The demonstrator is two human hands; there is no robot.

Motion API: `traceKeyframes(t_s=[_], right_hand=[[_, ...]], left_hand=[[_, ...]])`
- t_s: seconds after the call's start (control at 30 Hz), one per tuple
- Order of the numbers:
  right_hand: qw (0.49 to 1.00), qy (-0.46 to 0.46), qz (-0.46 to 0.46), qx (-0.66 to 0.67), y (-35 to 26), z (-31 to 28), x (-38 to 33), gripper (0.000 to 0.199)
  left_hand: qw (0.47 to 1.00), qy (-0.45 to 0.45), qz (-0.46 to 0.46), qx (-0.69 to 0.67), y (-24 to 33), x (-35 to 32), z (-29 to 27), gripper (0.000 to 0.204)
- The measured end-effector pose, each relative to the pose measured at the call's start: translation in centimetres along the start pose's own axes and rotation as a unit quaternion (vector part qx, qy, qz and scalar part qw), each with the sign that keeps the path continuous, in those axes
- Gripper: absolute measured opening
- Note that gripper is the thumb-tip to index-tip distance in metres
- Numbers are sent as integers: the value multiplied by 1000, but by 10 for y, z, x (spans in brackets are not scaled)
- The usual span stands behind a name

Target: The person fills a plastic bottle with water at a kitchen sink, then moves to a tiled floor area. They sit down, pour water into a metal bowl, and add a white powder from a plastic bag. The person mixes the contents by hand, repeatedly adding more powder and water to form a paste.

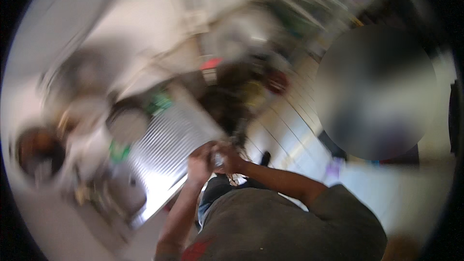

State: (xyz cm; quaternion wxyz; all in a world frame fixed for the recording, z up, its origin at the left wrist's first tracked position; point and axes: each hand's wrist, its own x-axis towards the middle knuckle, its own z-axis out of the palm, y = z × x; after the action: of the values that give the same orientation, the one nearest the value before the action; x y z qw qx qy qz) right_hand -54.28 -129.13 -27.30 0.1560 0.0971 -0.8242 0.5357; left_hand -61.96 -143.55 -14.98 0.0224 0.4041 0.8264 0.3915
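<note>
Both hands meet in front of my body, just past the right edge of a ridged metal drainboard. My left hand is closed, its fingers curled in toward the other. Close against it, my right hand is closed too. A small pale, shiny thing shows between them; blur hides its kind. Dark clutter lies just beyond the hands.
On the left stand a round grey-topped vessel and a dark round pan. A green item rests at the drainboard's far end. Tiled floor lies to the right; a round blurred patch hides part of that side.
</note>
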Motion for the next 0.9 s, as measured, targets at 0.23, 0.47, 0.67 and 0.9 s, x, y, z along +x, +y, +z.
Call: traceKeyframes(t_s=[0.23,0.47,0.67,0.9], right_hand=[[968,208,128,57,-54,-175,-135,91],[887,423,182,4,-94,-289,-256,78],[829,526,176,-75,-105,-418,-325,65],[887,441,134,19,-114,-558,-347,66]], left_hand=[[919,-290,173,-204,195,91,122,40],[748,-448,178,-457,318,141,277,76],[746,-428,201,-468,433,175,370,62],[744,-379,234,-499,523,229,431,65]])
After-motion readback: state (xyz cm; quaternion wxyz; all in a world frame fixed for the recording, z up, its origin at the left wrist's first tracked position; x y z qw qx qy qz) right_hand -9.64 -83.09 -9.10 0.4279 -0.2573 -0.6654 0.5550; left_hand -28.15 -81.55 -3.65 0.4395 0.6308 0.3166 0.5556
